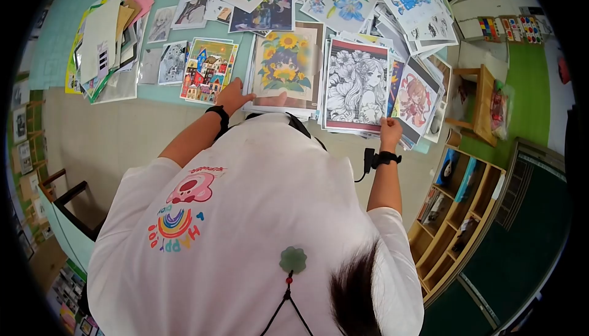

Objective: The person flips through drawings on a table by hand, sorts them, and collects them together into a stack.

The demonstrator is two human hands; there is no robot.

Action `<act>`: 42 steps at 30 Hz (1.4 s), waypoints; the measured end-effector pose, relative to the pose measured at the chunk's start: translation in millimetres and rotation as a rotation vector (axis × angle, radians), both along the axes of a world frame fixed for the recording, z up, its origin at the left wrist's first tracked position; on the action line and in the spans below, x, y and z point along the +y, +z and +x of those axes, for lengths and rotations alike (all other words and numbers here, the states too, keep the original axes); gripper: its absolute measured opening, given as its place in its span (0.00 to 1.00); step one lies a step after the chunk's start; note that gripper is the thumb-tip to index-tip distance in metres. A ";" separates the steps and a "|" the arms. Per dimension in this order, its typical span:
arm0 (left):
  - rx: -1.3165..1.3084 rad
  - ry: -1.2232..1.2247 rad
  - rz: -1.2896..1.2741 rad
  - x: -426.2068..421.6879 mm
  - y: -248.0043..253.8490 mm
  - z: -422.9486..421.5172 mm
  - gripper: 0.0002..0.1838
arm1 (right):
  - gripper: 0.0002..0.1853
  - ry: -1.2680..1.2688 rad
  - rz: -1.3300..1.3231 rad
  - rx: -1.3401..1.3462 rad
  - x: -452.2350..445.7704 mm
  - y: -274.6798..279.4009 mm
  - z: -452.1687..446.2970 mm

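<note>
My left hand [232, 95] rests at the lower left edge of the sunflower picture [287, 66], a print of a dark-haired figure among yellow flowers on a brown-bordered sheet. Its thumb and forefinger are spread apart, the thumb touching the sheet's edge. Just left of that hand lies a colourful print of houses [210, 69]. My right hand [391, 132] is closed, pinching the lower right corner of a black-and-white line drawing [356, 87] of a long-haired figure with flowers. This drawing lies on a stack of sheets. Beside it is a print of a red-haired figure [417, 98].
More prints cover the table's far side, including a blue flower picture [346, 6]. A mixed paper pile [101, 41] lies on the glass-topped table [55, 60] at left. To the right stand a wooden stool [485, 103] and a wooden shelf [457, 213].
</note>
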State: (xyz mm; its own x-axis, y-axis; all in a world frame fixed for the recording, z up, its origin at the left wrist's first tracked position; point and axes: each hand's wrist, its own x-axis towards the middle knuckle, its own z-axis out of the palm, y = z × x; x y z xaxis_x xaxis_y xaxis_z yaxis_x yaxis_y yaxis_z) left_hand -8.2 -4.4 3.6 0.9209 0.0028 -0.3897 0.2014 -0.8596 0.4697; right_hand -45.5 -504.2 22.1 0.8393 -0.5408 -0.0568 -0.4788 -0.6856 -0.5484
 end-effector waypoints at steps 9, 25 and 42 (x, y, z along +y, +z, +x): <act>0.031 0.000 0.023 -8.4 8.9 -0.9 0.31 | 0.24 0.557 0.335 0.182 141.0 -21.9 45.5; 0.028 -0.016 -0.048 -0.9 8.3 -0.3 0.32 | 0.09 0.225 0.411 -0.029 98.6 -26.5 46.2; 0.158 -0.012 0.022 -6.9 22.0 7.9 0.33 | 0.07 0.335 -0.401 -0.145 63.7 14.0 33.0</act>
State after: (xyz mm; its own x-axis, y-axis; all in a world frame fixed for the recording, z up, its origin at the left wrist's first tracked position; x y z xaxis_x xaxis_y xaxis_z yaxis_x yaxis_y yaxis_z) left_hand -0.3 -11.4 25.6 0.8482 0.0024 -0.5297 0.2612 -0.8718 0.4144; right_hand -12.5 -440.5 36.1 0.9533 -0.1981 0.2280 -0.1375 -0.9568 -0.2561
